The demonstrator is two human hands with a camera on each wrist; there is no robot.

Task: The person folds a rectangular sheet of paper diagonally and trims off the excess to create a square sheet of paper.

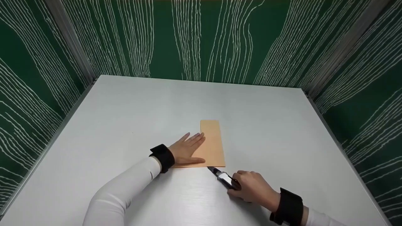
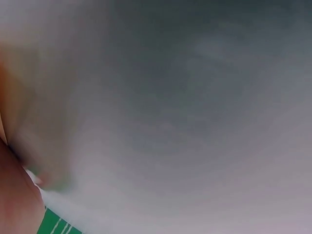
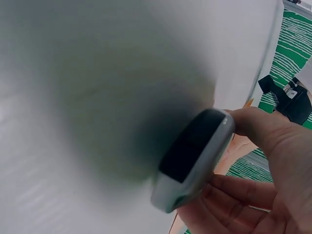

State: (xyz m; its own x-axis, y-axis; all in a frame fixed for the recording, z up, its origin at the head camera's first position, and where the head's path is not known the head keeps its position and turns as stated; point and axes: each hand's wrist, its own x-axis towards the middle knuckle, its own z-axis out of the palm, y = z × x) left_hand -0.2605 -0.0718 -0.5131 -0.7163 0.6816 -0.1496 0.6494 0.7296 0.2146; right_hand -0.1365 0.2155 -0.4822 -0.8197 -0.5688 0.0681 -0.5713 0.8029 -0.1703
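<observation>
A pale orange piece of paper [image 1: 213, 144] lies on the white table, with a tall strip at its right and a lower part under my left hand. My left hand [image 1: 189, 150] presses flat on it, fingers spread and thumb along the near edge. My right hand [image 1: 252, 186] grips a black and white stapler [image 1: 224, 177] whose dark tip meets the paper's near edge. In the right wrist view the stapler's rounded grey end [image 3: 192, 158] shows between thumb and fingers. Only a blurred part of the left hand [image 2: 19, 195] enters the left wrist view.
The white tabletop [image 1: 141, 103] stretches around the paper on every side. Green walls [image 1: 163, 37] with white wavy lines and grey corner posts [image 1: 348, 47] enclose the table at the back and sides. Each wrist wears a black band [image 1: 163, 158].
</observation>
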